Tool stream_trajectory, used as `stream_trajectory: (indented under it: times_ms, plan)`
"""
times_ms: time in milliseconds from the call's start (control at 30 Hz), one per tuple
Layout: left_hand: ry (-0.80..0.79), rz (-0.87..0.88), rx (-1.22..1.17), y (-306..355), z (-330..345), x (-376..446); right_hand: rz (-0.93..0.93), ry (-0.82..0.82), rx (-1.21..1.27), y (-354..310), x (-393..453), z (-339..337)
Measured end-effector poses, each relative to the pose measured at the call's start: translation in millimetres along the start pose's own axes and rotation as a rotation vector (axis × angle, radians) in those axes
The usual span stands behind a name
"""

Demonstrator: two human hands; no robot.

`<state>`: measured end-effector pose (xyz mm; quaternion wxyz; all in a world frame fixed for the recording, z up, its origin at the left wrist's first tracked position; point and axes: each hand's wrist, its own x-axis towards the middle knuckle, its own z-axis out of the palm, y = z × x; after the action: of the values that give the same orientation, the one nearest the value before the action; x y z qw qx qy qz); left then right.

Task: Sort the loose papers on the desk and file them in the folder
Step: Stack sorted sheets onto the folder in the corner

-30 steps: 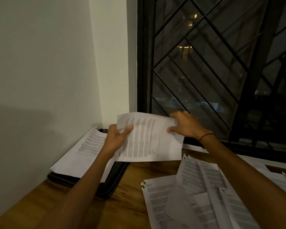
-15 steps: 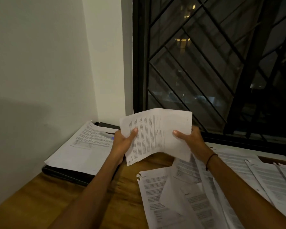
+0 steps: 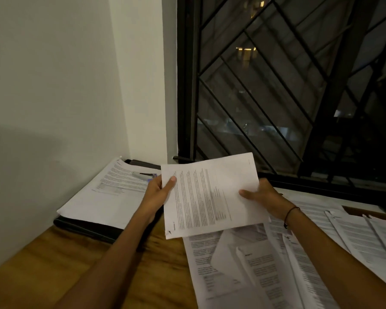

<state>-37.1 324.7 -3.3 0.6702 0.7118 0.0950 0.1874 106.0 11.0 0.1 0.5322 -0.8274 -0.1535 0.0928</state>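
I hold a printed white sheet (image 3: 210,195) in the air above the desk, text turned sideways. My left hand (image 3: 157,191) grips its left edge, thumb on top. My right hand (image 3: 262,196) pinches its right edge, thumb on the page. To the left, a black folder (image 3: 87,228) lies open against the wall with a stack of filed papers (image 3: 105,197) on it. Several loose papers (image 3: 265,264) are spread over the right half of the desk, overlapping each other.
The wooden desk (image 3: 54,268) shows bare wood at the front left. A white wall stands close on the left. A dark window with a black metal grille (image 3: 276,97) runs along the back. A small dark object (image 3: 146,175) lies on the filed stack.
The sheet has come down and toward me, away from the folder. My right hand has shifted from the sheet's top right to its right edge. The camera has tilted down slightly.
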Motion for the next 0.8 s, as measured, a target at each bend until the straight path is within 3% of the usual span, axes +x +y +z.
stream_trajectory:
  times_ms: [100,333,433,533,733,800]
  plan:
    - [0.037,-0.046,0.049,-14,1,-8,0.037,-0.004,-0.025,13,-11,4]
    - [-0.053,-0.075,0.428,-25,7,-19,0.045,-0.146,0.067,25,-19,-5]
    - [0.008,-0.057,0.549,-40,10,-23,0.004,0.002,0.021,23,1,-9]
    - [0.072,-0.028,0.569,-51,15,-32,-0.094,0.155,-0.111,27,23,-6]
    - [0.095,0.025,0.554,-56,13,-40,-0.182,0.055,-0.497,37,54,19]
    - [0.093,0.032,0.549,-58,12,-43,-0.207,0.060,-0.523,30,66,33]
